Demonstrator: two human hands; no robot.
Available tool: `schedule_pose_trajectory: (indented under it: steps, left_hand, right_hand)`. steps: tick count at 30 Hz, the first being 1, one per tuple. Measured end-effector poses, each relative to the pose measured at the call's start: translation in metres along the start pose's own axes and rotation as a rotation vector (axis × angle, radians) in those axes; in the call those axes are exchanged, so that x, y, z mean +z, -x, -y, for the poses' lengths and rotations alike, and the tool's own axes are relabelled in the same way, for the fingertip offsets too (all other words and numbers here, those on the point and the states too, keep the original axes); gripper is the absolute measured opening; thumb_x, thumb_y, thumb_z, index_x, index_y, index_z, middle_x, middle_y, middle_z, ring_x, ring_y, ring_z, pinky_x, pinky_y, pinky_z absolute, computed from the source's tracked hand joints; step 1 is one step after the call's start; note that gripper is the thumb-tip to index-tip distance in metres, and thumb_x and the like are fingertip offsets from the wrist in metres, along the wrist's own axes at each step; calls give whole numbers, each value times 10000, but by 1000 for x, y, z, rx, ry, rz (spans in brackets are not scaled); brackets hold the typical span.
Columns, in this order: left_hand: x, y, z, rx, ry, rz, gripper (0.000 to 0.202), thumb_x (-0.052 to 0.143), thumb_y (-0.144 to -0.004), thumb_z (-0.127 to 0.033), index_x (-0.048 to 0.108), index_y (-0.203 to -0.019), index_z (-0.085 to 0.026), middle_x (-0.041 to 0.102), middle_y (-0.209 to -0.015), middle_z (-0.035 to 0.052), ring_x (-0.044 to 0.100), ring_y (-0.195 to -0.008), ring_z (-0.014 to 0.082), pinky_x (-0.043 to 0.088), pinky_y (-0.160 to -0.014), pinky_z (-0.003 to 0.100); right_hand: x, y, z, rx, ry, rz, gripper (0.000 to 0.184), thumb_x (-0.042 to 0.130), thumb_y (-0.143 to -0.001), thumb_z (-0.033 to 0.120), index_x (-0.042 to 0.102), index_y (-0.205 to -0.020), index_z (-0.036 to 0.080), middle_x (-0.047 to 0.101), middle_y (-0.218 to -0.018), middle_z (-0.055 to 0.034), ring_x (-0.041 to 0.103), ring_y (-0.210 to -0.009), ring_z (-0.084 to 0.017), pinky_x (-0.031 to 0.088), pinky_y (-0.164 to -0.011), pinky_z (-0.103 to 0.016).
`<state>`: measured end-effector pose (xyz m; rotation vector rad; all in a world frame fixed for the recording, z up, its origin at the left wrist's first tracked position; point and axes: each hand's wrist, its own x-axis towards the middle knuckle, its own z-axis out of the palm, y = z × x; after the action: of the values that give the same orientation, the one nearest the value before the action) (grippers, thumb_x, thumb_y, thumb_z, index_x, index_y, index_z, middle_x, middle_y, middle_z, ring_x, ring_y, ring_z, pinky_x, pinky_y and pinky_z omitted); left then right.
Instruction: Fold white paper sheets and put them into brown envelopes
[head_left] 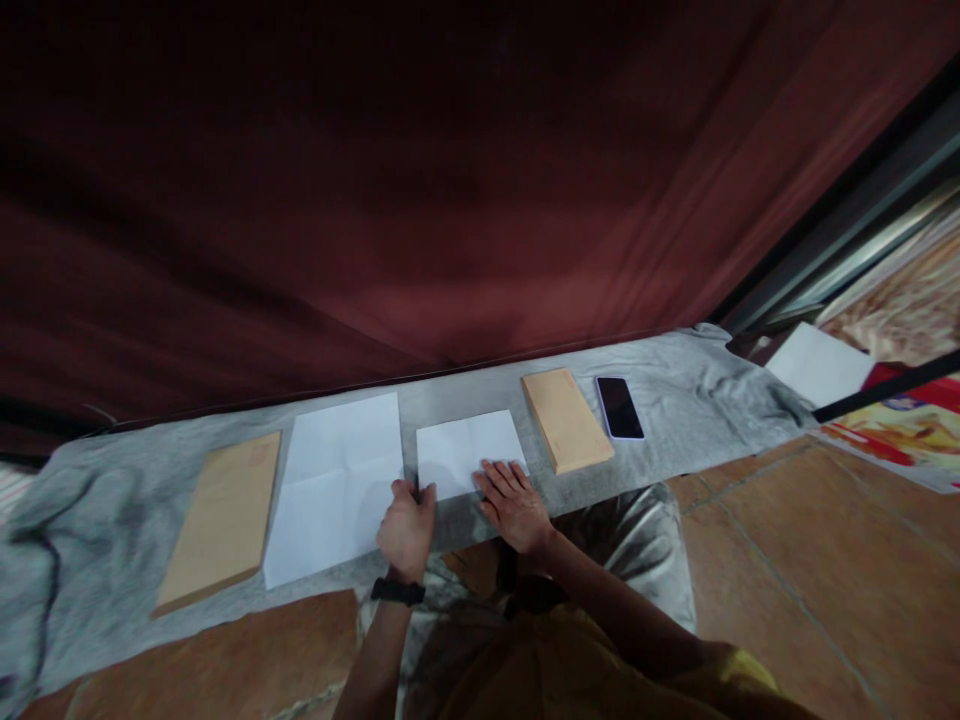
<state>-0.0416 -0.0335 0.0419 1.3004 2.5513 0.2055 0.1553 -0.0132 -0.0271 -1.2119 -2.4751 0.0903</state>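
White paper [463, 445], right hand [517, 508] spread on it, left hand [407, 530] curled, grip unclear, brown envelopes [568, 420] nearby, contents hidden

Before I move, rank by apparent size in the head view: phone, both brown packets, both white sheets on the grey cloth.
1. Left white sheet
2. Left brown packet
3. Right white sheet and right brown packet: unsure, since the right hand hides part of that sheet
4. Phone

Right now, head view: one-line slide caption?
Right hand flat on the smaller white sheet, left hand at its near left corner; larger sheet left, phone right.
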Motion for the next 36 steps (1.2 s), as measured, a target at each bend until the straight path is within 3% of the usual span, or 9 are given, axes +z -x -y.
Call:
schedule_pose_trajectory:
  steps: [2,4,6,9,14,19,28,36]
  left_hand:
    - [8,11,-2,158,-14,-171,417,356,-991,-433,570,-1200,-144,716,-977,155,690,-951,283,507,-805,379]
    - [21,22,-5,412,23,-259,423,296,-1010,-353,585,-1228,-135,687,-1135,182,648,-1100,280,489,-949,409]
    - [37,31,-8,675,81,-246,448,299,-1017,-339,546,-1331,-137,625,-1331,168,566,-1267,265,449,-1066,422]
    - [61,38,-11,826,82,-219,526,345,-1013,-401,440,-1462,-146,496,-1517,131,411,-1437,258,382,-1165,464]
    - [79,39,-5,837,0,-178,641,323,-1010,-478,325,-1541,-118,426,-1568,141,357,-1475,263,324,-1209,486]
    - [80,41,-2,822,-21,-182,673,328,-1004,-500,280,-1561,-125,398,-1581,151,328,-1490,264,307,-1217,489]
    - [81,39,3,816,-26,-188,679,340,-996,-523,349,-1529,-104,364,-1594,178,285,-1506,285,306,-1217,503]
    - [80,39,18,760,-9,-270,711,346,-991,-537,331,-1525,-68,333,-1596,230,248,-1517,311,323,-1200,523]
  right_hand:
    - [0,0,0,-3,0,0,480,505,-1019,387,479,-1478,248,425,-1568,-63,409,-1423,-259,289,-1194,-503]
    - [1,1,0,-1,1,12,484,494,-1022,373,467,-1487,242,409,-1577,-63,402,-1429,-262,279,-1199,-504]
    - [1,1,-1,-1,6,36,487,488,-1022,347,457,-1494,234,385,-1590,-65,389,-1438,-268,267,-1204,-508]
    - [0,2,-2,-19,17,76,506,493,-1018,328,438,-1507,214,358,-1603,-78,360,-1457,-273,255,-1210,-502]
    - [-1,2,-1,-19,24,66,487,448,-1041,332,424,-1514,218,369,-1599,-72,353,-1462,-251,251,-1213,-493]
    - [-1,2,0,-5,22,47,469,433,-1047,338,441,-1504,233,382,-1592,-67,369,-1452,-240,259,-1211,-490]
    - [0,10,-2,12,14,50,480,464,-1034,353,442,-1503,252,356,-1606,-52,352,-1461,-253,263,-1205,-502]
    - [-3,20,-5,57,8,17,494,490,-1021,356,450,-1501,247,394,-1586,-70,368,-1453,-263,273,-1201,-500]
